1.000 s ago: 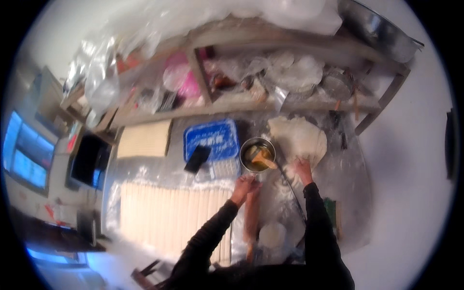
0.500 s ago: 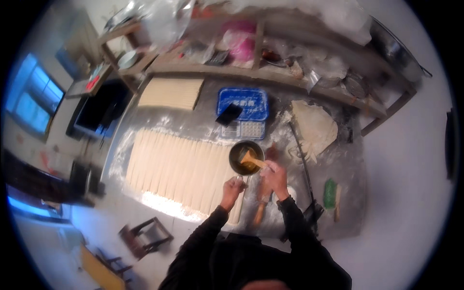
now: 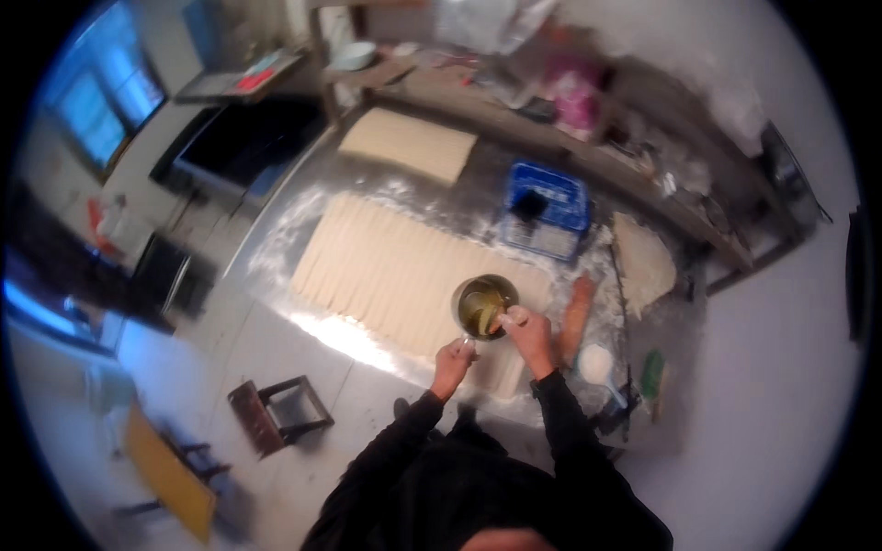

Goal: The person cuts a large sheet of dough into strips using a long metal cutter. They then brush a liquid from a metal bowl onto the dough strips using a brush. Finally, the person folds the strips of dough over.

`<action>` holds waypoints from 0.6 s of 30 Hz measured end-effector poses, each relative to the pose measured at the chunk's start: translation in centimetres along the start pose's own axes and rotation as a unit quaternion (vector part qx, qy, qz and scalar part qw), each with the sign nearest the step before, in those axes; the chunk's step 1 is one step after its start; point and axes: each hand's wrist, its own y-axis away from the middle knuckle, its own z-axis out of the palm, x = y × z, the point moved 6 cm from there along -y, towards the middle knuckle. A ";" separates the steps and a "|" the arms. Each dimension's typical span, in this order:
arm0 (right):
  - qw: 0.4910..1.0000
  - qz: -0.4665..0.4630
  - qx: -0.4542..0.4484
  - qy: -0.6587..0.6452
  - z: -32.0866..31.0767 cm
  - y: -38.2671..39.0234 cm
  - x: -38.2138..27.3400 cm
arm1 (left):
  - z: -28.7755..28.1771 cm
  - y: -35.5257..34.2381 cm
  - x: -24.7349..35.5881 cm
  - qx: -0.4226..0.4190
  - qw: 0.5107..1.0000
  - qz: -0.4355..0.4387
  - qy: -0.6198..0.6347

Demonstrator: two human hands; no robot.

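Observation:
My left hand (image 3: 453,365) is closed on the handle of a steel pot (image 3: 467,298) holding yellowish liquid. My right hand (image 3: 530,340) grips a wooden-handled brush (image 3: 494,319) that dips into the pot. Beneath and around the pot lies a broad sheet of pale dough cut into long strips (image 3: 367,262), on a floured metal table (image 3: 276,230). Just right of my right hand are a wooden rolling pin (image 3: 577,308) and a white scoop (image 3: 596,365).
A second cut dough sheet (image 3: 404,142), a blue scale (image 3: 556,193) and a dough piece (image 3: 648,262) lie farther back. A cluttered wooden shelf (image 3: 441,78) runs behind. A small stool (image 3: 257,413) stands lower left, a green-bristled brush (image 3: 652,376) at right.
My right hand has left the dough piece and taken the brush's handle. The pot, in my left hand, has moved from beside that piece over the strips. The view has shifted.

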 end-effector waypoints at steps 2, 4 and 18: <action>0.998 0.009 -0.050 -0.040 4.6 1.0 -2.5 | -4.9 0.7 -0.7 0.018 1.000 -0.001 -0.022; 0.996 0.009 -0.063 -0.067 8.1 1.9 -3.6 | -8.3 2.0 -0.3 0.029 0.999 -0.010 0.027; 0.927 0.034 -0.238 -0.287 27.6 -0.1 -14.0 | -28.7 4.5 1.9 0.189 0.974 -0.018 0.122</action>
